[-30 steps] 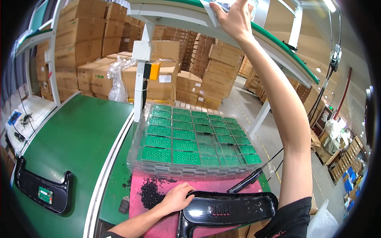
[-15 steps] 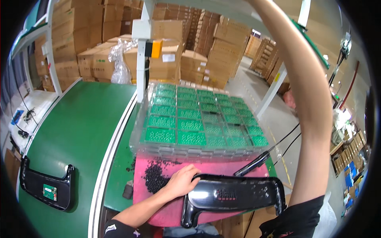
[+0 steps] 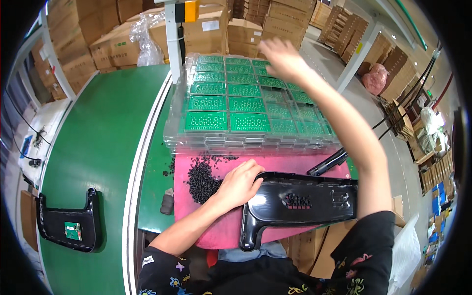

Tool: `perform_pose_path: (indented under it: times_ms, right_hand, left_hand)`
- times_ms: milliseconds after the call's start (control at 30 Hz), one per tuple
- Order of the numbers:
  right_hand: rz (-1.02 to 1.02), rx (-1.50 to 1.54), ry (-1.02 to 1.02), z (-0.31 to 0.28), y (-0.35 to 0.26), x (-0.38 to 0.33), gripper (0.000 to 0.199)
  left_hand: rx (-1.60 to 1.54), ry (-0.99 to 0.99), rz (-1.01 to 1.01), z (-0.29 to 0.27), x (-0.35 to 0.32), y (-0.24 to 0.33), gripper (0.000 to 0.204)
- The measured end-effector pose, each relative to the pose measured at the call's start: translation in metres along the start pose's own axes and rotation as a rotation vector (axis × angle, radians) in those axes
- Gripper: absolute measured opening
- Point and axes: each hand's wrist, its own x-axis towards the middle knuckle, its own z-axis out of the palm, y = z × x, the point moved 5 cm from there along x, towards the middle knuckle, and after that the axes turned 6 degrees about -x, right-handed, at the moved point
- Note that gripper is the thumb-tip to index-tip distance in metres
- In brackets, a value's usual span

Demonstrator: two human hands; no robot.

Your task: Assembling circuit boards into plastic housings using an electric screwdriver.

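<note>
— What has moved since the earlier frame?

— The right hand (image 3: 282, 59); half a second ago the arm was stretched high overhead, and now it has come down over the far edge of the clear tray of green circuit boards (image 3: 246, 105); its fingers are spread wide and blurred, holding nothing that I can see. The view has also tipped lower and nearer the bench.

— Take it from the left, then.

— At the far left a black plastic housing (image 3: 69, 223) lies on the green conveyor belt (image 3: 105, 137), with a small green board seated in it; it is well apart from both hands. Next comes the pink mat (image 3: 216, 231), and on it a heap of small black screws (image 3: 201, 179). The left hand (image 3: 241, 184) rests palm down just beside that heap, fingers loosely curled, its fingertips touching the near end of the black panel (image 3: 300, 204); whether it pinches anything I cannot tell.

— And the panel itself?

— Long, glossy and black; it lies flat across the mat's right half, near the person's body; a curved leg bends down at its left end, a row of small slots sits near its middle, and light glints along its upper rim. Behind it a black tool handle (image 3: 327, 163) lies slantwise against the tray's near edge; the boards sit in neat rows, brown cartons (image 3: 206, 29) stacked beyond.
</note>
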Motion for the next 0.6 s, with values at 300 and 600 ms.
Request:
perform_pose_path:
  times_ms: [300, 600]
  right_hand:
    - [0.412, 0.303, -0.504, 0.131, -0.007, -0.053, 0.085]
    - [0.511, 0.403, -0.388, 0.17, 0.012, -0.048, 0.082]
  left_hand:
    - [-0.028, -0.002, -0.018, -0.005, -0.004, -0.001, 0.025]
    - [-0.058, -0.113, 0.005, -0.002, 0.001, 0.005, 0.023]
